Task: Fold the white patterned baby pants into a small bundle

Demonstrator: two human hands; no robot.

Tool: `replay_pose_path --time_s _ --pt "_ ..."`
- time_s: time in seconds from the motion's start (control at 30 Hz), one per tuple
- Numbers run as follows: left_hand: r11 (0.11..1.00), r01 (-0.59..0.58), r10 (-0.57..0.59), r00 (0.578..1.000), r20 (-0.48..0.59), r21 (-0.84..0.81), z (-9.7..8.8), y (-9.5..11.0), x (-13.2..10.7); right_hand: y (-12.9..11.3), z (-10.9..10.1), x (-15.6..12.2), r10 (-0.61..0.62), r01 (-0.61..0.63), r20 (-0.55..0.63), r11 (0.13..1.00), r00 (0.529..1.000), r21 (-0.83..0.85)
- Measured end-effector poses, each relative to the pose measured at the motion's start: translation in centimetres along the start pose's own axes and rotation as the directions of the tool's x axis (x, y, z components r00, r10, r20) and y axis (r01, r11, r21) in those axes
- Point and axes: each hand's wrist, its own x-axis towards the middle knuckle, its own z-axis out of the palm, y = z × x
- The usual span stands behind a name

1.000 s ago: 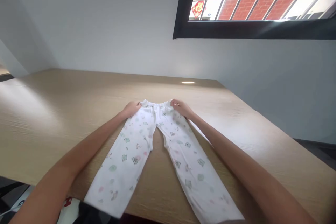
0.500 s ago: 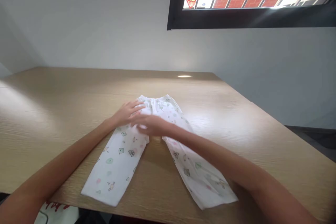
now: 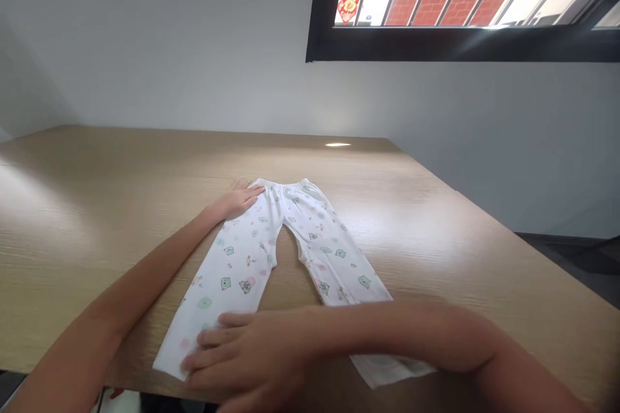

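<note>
Fingers (image 3: 252, 192) of the left hand (image 3: 237, 201) lie flat and close together on one waistband corner of the small white cotton trousers printed with green and pink figures (image 3: 295, 226), weighting that end. Fingers (image 3: 217, 337) of the right hand (image 3: 242, 355) are spread wide, palm down on the opposite leg's hem, grasping nothing, with the forearm crossing the other hem. Pressed at both ends, the trousers lie smooth on the pale wood-grain bench (image 3: 97, 206), with the waist at the far end.
</note>
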Motion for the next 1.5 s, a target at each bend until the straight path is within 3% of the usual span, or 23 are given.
replay_pose_path --time_s 0.07,0.1,0.13,0.2,0.27,0.3,0.37,0.43,0.53,0.63,0.73,0.8,0.9,1.0,1.07,1.13,1.27,1.37,1.43,1.5 --pt "0.997 -0.047 0.055 0.991 -0.123 0.068 -0.2 1.5 -0.5 1.8 -2.3 -1.1 0.059 -0.056 -0.018 0.989 0.998 0.138" --pt "0.992 -0.077 0.093 0.980 -0.177 0.096 -0.3 2.7 -0.7 3.0 -3.7 -2.1 0.166 -0.148 -0.082 0.971 0.983 0.189" --pt "0.988 -0.105 0.127 0.969 -0.213 0.112 -0.4 4.2 -0.8 4.5 -5.1 -3.3 0.307 -0.268 -0.190 0.941 0.933 0.206" --pt "0.984 -0.149 0.168 0.962 -0.216 0.100 -0.4 7.4 -0.3 7.9 -7.4 -6.4 0.505 -0.474 -0.458 0.860 0.732 0.192" --pt "0.987 -0.148 0.157 0.972 -0.174 0.066 -0.1 10.6 1.1 11.3 -8.7 -9.9 0.622 -0.665 -0.605 0.721 0.497 0.195" --pt "0.990 -0.133 0.140 0.979 -0.150 0.053 0.1 11.9 2.0 12.8 -8.8 -11.6 0.659 -0.730 -0.619 0.655 0.427 0.195" --pt "0.995 -0.098 0.101 0.990 -0.097 0.032 0.5 13.9 4.1 15.2 -8.1 -14.3 0.736 -0.842 -0.587 0.514 0.336 0.164" --pt "0.997 -0.071 0.071 0.997 -0.035 0.012 0.9 15.3 5.4 16.7 -6.7 -16.1 0.798 -0.914 -0.525 0.396 0.295 0.088" --pt "0.998 -0.061 0.062 0.995 0.073 -0.016 1.3 17.9 4.1 17.6 -5.0 -16.9 0.828 -0.941 -0.480 0.339 0.291 0.014" --pt "0.965 -0.242 0.256 0.949 0.183 -0.100 1.4 21.9 -1.1 17.9 -4.5 -16.9 0.824 -0.940 -0.489 0.340 0.286 0.024" --pt "0.897 -0.435 0.440 0.895 0.077 -0.078 1.5 26.2 -6.3 18.0 -4.6 -16.8 0.814 -0.930 -0.503 0.365 0.291 0.053" --pt "0.840 -0.540 0.540 0.841 -0.008 -0.058 1.7 28.2 -7.8 17.9 -4.7 -16.8 0.801 -0.915 -0.515 0.397 0.304 0.077" --pt "0.797 -0.601 0.598 0.799 -0.069 -0.054 1.9 29.7 -7.2 17.8 -4.8 -16.8 0.775 -0.876 -0.536 0.466 0.334 0.128" --pt "0.806 -0.591 0.591 0.806 0.025 0.003 1.5 30.2 -5.4 17.6 -5.0 -17.0 0.760 -0.813 -0.546 0.537 0.352 0.223" --pt "0.791 -0.612 0.604 0.782 0.156 0.005 1.0 30.3 -4.9 17.5 -5.1 -17.3 0.773 -0.772 -0.546 0.550 0.324 0.320" --pt "0.796 -0.605 0.594 0.779 0.202 -0.008 0.0 30.2 -5.0 17.3 -5.2 -17.8 0.800 -0.727 -0.531 0.538 0.280 0.427" --pt "0.912 -0.406 0.407 0.914 -0.006 -0.060 -3.5 29.0 -7.2 16.8 -6.2 -18.0 0.839 -0.601 -0.481 0.528 0.257 0.600" --pt "0.980 -0.095 0.079 0.992 -0.098 -0.174 -7.0 27.1 -10.5 16.5 -8.2 -16.6 0.835 -0.505 -0.476 0.547 0.276 0.667" --pt "0.957 0.194 -0.217 0.972 -0.090 -0.214 -8.8 25.2 -13.3 16.6 -9.8 -14.5 0.830 -0.457 -0.469 0.557 0.301 0.693" --pt "0.850 0.494 -0.511 0.858 -0.053 -0.182 -9.4 23.1 -16.2 16.9 -11.2 -11.7 0.837 -0.518 -0.428 0.548 0.342 0.657"
